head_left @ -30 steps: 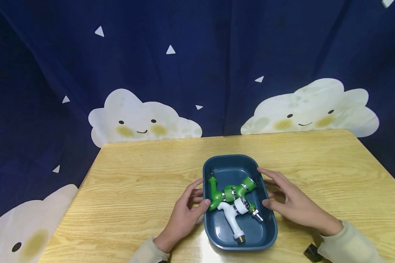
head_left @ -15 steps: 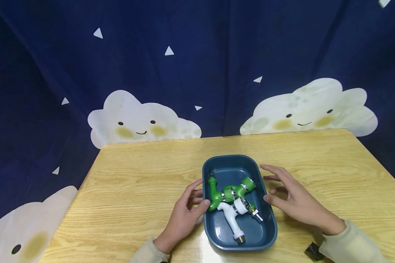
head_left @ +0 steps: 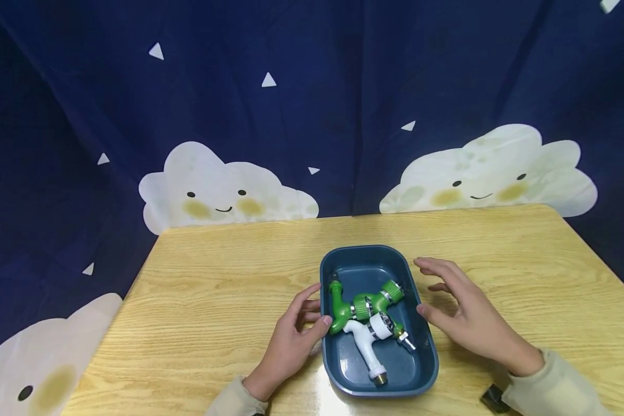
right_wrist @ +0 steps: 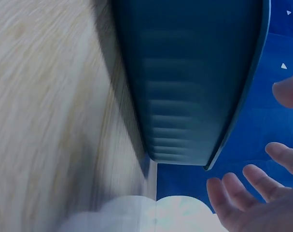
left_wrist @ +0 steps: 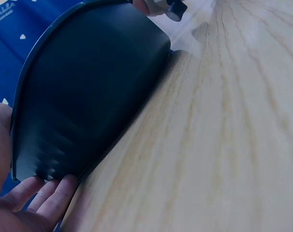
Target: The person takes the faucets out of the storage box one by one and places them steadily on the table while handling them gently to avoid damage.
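Note:
A dark blue plastic tub (head_left: 426,361) stands on the wooden table with faucets lying inside. One green faucet (head_left: 338,309) lies along the left wall, its handle over a second green faucet (head_left: 381,301). Nearer the front, a white faucet (head_left: 364,344) overlaps the second green one and hides part of it. My left hand (head_left: 291,342) rests relaxed against the tub's left side, thumb at the rim and fingertips on the outer wall (left_wrist: 88,96). My right hand (head_left: 470,318) is spread beside the right wall (right_wrist: 180,87), its fingers apart from the tub and its thumb tip close to the rim.
The wooden table (head_left: 229,271) reaches back to a dark blue curtain (head_left: 312,69) with printed clouds and white triangles. A small black object (head_left: 494,398) sits by the right sleeve (head_left: 551,387).
My right hand's fingers have come away from the tub's right rim and moved slightly outward and back. The left hand, tub and faucets stay in place.

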The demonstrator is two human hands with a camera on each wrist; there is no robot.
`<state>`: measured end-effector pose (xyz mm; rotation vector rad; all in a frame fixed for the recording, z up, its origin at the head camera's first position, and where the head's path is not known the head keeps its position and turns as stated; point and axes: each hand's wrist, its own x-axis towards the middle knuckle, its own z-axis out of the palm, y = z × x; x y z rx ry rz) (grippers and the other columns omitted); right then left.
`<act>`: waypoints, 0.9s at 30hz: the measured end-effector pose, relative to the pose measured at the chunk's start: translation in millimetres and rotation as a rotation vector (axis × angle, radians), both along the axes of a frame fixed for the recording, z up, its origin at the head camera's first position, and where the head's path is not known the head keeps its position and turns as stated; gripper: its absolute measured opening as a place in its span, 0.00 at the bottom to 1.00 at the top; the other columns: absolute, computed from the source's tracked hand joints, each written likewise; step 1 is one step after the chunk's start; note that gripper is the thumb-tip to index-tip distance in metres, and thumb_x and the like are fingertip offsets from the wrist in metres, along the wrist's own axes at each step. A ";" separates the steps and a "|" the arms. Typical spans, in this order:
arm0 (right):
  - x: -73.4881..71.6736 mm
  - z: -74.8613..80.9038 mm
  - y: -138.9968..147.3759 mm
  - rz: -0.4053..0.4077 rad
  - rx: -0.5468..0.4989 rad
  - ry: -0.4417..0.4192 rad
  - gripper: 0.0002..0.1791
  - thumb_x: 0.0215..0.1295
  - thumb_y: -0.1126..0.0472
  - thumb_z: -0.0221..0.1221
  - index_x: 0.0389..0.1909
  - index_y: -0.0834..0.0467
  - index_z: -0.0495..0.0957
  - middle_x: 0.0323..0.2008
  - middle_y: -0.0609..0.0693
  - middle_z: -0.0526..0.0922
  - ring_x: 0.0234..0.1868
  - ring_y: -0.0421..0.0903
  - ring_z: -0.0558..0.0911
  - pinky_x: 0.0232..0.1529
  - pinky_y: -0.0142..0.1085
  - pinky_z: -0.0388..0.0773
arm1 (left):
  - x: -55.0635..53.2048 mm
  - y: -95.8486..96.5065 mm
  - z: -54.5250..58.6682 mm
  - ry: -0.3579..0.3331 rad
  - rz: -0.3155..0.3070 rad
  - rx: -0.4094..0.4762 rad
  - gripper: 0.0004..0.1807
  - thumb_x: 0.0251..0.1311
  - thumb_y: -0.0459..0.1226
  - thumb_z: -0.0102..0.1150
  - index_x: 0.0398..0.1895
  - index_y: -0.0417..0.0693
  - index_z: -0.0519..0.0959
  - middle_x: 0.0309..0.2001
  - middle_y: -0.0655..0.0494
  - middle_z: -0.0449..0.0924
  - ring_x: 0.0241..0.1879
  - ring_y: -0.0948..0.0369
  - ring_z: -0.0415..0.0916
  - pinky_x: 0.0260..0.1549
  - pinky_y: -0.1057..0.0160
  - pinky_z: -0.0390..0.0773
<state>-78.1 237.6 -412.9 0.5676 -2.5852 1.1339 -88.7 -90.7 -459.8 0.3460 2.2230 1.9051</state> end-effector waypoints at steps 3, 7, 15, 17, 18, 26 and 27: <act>1.5 2.1 -2.2 -0.003 0.005 0.022 0.45 0.58 0.69 0.72 0.75 0.44 0.67 0.70 0.48 0.73 0.65 0.26 0.70 0.56 0.19 0.75 | 0.0 0.2 0.3 -0.004 -0.001 0.006 0.35 0.70 0.36 0.63 0.78 0.57 0.64 0.63 0.41 0.79 0.54 0.55 0.83 0.48 0.69 0.85; 2.6 3.9 -5.0 0.012 0.004 0.068 0.46 0.56 0.71 0.73 0.75 0.46 0.67 0.70 0.49 0.73 0.67 0.25 0.69 0.56 0.18 0.74 | 0.4 0.1 0.1 -0.003 -0.001 0.007 0.34 0.70 0.36 0.63 0.78 0.57 0.65 0.63 0.41 0.79 0.53 0.55 0.83 0.48 0.69 0.85; 6.4 6.9 -11.2 0.021 0.054 0.126 0.46 0.52 0.70 0.74 0.74 0.49 0.69 0.70 0.50 0.74 0.68 0.25 0.68 0.58 0.18 0.71 | 0.5 -0.4 -0.8 0.006 0.004 -0.008 0.34 0.70 0.37 0.64 0.77 0.58 0.65 0.62 0.42 0.80 0.53 0.55 0.84 0.48 0.70 0.84; 8.2 8.1 -13.2 0.026 0.065 0.134 0.47 0.52 0.70 0.75 0.74 0.49 0.69 0.70 0.50 0.73 0.68 0.28 0.70 0.59 0.18 0.71 | 0.8 -0.6 -0.9 0.008 0.005 -0.011 0.34 0.70 0.37 0.64 0.77 0.58 0.65 0.62 0.42 0.80 0.53 0.55 0.84 0.48 0.70 0.84; 9.3 8.8 -14.1 0.032 0.066 0.132 0.47 0.52 0.69 0.75 0.74 0.48 0.69 0.70 0.50 0.73 0.67 0.30 0.71 0.59 0.19 0.71 | 0.9 -0.7 -0.8 0.010 0.006 -0.015 0.34 0.70 0.37 0.64 0.77 0.58 0.65 0.62 0.42 0.80 0.53 0.55 0.84 0.48 0.70 0.84; 17.6 13.5 -22.3 0.032 0.103 0.098 0.45 0.53 0.63 0.76 0.73 0.41 0.70 0.70 0.46 0.74 0.67 0.36 0.74 0.66 0.12 0.60 | 0.7 -0.1 0.8 0.015 0.012 -0.014 0.34 0.70 0.37 0.64 0.77 0.59 0.66 0.62 0.43 0.81 0.53 0.54 0.84 0.48 0.70 0.84; 18.0 13.7 -22.9 0.033 0.113 0.093 0.45 0.54 0.62 0.76 0.73 0.40 0.70 0.70 0.45 0.73 0.68 0.36 0.73 0.66 0.12 0.59 | 0.8 -0.2 0.9 0.014 0.013 -0.012 0.34 0.70 0.37 0.64 0.77 0.58 0.66 0.62 0.43 0.81 0.53 0.55 0.84 0.48 0.70 0.84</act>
